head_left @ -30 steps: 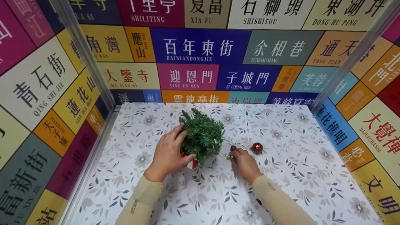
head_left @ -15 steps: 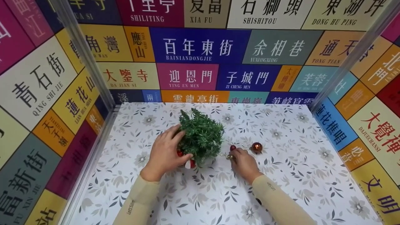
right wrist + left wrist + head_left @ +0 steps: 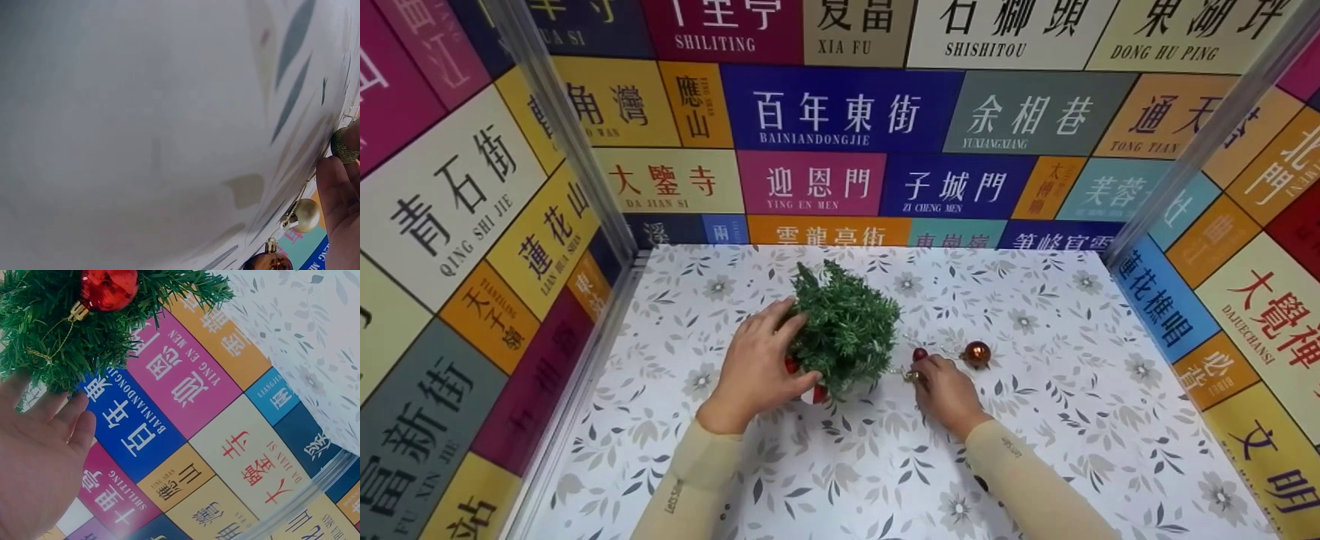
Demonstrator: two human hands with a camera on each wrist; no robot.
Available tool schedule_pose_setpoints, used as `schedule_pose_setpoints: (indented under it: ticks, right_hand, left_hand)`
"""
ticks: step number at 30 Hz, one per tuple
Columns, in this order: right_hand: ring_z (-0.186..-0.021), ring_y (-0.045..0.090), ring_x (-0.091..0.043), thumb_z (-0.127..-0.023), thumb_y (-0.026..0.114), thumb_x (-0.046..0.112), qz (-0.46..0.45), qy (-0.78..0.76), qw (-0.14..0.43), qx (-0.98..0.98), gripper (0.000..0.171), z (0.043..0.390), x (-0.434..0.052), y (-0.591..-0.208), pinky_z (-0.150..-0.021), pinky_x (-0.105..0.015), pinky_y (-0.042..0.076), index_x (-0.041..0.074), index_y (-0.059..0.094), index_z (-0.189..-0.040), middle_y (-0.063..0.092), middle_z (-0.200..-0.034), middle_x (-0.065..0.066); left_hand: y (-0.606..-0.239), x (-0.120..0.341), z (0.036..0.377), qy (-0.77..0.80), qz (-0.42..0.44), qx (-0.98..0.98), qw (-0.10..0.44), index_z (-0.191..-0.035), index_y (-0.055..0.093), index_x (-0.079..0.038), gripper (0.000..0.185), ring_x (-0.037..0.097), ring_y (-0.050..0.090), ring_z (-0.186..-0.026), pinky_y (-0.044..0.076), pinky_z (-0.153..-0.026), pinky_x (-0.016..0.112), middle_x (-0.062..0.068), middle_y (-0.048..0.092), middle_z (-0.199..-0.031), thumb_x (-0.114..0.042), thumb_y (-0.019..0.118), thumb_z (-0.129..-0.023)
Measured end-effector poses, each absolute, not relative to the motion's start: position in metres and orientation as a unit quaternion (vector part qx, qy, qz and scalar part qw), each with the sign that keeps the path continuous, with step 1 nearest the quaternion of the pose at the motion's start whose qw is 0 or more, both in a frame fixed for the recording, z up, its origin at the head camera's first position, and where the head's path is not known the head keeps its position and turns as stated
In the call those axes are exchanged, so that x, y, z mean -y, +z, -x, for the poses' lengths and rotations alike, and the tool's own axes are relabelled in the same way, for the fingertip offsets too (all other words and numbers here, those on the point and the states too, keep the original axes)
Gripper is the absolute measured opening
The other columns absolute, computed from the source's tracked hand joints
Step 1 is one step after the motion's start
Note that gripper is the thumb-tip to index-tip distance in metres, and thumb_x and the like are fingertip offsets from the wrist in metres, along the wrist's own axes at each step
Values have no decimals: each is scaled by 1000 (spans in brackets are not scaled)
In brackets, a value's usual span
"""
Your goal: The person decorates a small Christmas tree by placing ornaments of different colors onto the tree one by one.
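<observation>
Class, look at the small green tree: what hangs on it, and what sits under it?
On the tree a red bauble hangs by a gold string. Under its branches, a red-and-white base peeks out beside the left hand; the rest is covered by foliage.

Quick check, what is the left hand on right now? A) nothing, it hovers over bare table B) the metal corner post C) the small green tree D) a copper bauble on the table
C: in the head view the left hand lies against the side of the small green tree, fingers touching its branches, while the right hand is at the baubles on the table.
</observation>
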State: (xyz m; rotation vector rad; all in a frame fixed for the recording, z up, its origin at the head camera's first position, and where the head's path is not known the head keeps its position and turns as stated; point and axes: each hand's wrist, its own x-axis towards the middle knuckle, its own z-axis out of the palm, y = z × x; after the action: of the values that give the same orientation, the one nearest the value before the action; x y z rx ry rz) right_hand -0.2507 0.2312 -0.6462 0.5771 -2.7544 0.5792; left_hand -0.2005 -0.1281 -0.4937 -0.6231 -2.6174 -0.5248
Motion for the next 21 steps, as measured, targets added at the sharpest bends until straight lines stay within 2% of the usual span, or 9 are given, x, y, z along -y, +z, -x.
schedule_pose_setpoints:
  ticks: [21]
  right_hand:
    - [-90,64,-24,-87,75,12,-203,205,118,950,23,250,-230,-641,-77,-43,54,12,71,-109,65,-100,-1]
  left_hand:
    - [-496,125,200,-187,214,938,200,-145,53,-16,87,29,34,-141,27,-112,51,9,33,-158,-62,76,-74]
